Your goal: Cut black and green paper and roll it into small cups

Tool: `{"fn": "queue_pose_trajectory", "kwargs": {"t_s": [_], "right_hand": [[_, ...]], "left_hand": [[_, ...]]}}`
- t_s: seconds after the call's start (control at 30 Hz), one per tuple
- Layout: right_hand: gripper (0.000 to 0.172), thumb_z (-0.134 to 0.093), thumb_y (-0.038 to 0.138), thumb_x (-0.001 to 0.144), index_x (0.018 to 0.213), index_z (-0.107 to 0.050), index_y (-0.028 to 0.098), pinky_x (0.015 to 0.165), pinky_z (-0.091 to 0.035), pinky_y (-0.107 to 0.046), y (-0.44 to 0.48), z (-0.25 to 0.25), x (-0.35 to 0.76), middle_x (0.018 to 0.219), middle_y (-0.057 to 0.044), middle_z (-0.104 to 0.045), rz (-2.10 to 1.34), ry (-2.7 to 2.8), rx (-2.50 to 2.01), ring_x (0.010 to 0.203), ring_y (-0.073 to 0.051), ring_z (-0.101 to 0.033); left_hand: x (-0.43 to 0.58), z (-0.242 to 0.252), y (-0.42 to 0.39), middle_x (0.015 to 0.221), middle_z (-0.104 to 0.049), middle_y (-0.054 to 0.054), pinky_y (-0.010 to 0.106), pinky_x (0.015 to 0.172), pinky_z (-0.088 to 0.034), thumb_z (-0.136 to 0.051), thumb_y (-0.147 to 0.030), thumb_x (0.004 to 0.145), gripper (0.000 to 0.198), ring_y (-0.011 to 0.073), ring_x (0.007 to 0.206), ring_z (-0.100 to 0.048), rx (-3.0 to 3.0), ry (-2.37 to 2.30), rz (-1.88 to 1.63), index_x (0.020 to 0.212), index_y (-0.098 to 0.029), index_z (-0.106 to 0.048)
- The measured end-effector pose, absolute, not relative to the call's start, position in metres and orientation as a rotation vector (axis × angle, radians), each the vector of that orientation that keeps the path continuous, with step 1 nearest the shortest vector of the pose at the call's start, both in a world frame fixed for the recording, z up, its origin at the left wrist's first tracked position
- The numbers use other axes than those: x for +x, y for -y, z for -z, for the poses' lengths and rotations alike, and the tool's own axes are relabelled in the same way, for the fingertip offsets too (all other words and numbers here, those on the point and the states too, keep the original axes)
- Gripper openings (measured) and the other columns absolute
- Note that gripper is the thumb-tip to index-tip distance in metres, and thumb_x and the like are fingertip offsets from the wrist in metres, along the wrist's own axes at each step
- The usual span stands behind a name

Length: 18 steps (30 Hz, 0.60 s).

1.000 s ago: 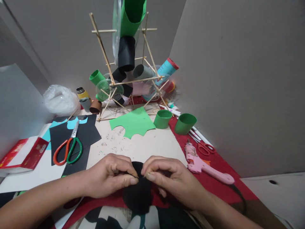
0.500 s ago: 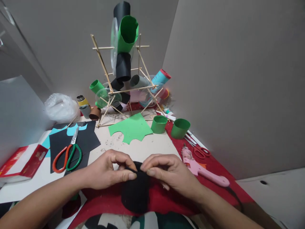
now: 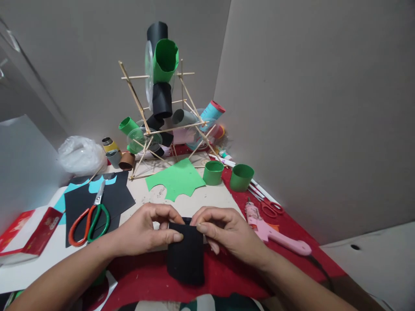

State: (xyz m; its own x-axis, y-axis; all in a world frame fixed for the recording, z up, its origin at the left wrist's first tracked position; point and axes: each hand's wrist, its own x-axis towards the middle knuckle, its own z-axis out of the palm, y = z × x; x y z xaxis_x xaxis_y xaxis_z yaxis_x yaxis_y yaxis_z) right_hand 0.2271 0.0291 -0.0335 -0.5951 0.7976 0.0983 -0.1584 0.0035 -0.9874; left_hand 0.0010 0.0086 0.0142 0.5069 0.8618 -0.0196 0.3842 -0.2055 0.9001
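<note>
A black paper tube hangs upright between my hands, close to the table's front edge. My left hand pinches its top rim on the left, thumb outside and fingers inside the opening. At the right part of the same rim, my right hand pinches with thumb and fingers. Beyond them lies a cut sheet of green paper with scalloped edges. Two green paper cups, one on the board and another to its right, stand behind my right hand.
A stick frame carrying paper tubes and clear discs stands at the back. Scissors rest on black paper at left, by a red box. A pink glue gun with a cord and red-handled scissors lie at right.
The black tube's rim has tilted, so its front wall now faces me more flatly. Both hands keep their pinch on it. The view has shifted slightly, with the background sitting lower.
</note>
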Motion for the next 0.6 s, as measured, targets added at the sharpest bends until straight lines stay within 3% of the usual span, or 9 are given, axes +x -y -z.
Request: {"fn": "queue_pose_trajectory", "kwargs": {"t_s": [0.1,0.3,0.4,0.6], "right_hand": [[0.027,-0.074,0.041,0.08,0.086,-0.07,0.014,0.043,-0.04,-0.017,-0.029,0.038,0.223,0.071,0.001,-0.06,-1.697,1.565,-0.74,0.045,-0.005,-0.05],[0.028,-0.069,0.037,0.085,0.07,-0.066,0.013,0.043,-0.035,-0.018,-0.026,0.042,0.22,0.054,0.004,-0.052,-1.596,1.692,-0.709,0.041,-0.005,-0.045],[0.027,-0.068,0.035,0.086,0.069,-0.068,0.014,0.045,-0.04,-0.019,-0.025,0.041,0.221,0.059,0.001,-0.059,-1.552,1.773,-0.629,0.043,-0.006,-0.048],[0.015,-0.065,0.028,0.089,0.082,-0.073,0.018,0.055,-0.053,-0.024,-0.029,0.034,0.229,0.093,-0.008,-0.074,-1.198,1.614,-0.686,0.057,-0.011,-0.062]], "left_hand": [[0.003,-0.012,-0.008,0.061,-0.056,-0.004,0.019,0.056,-0.039,-0.07,-0.029,0.082,0.019,0.0079,0.055,-0.046,1.771,-1.054,-0.619,0.089,-0.011,-0.069],[0.005,-0.003,-0.009,0.063,-0.059,-0.001,0.019,0.054,-0.039,-0.065,-0.029,0.087,0.019,0.0089,0.056,-0.049,1.823,-1.0,-0.631,0.086,-0.011,-0.072],[0.005,-0.002,-0.007,0.068,-0.065,0.004,0.021,0.058,-0.043,-0.061,-0.024,0.09,0.018,0.011,0.061,-0.056,2.006,-0.919,-0.678,0.084,-0.011,-0.072],[0.004,0.0,-0.002,0.072,-0.068,0.006,0.026,0.059,-0.044,-0.05,-0.012,0.092,0.014,0.0138,0.061,-0.06,2.668,-0.723,-0.842,0.094,-0.014,-0.064]]}}
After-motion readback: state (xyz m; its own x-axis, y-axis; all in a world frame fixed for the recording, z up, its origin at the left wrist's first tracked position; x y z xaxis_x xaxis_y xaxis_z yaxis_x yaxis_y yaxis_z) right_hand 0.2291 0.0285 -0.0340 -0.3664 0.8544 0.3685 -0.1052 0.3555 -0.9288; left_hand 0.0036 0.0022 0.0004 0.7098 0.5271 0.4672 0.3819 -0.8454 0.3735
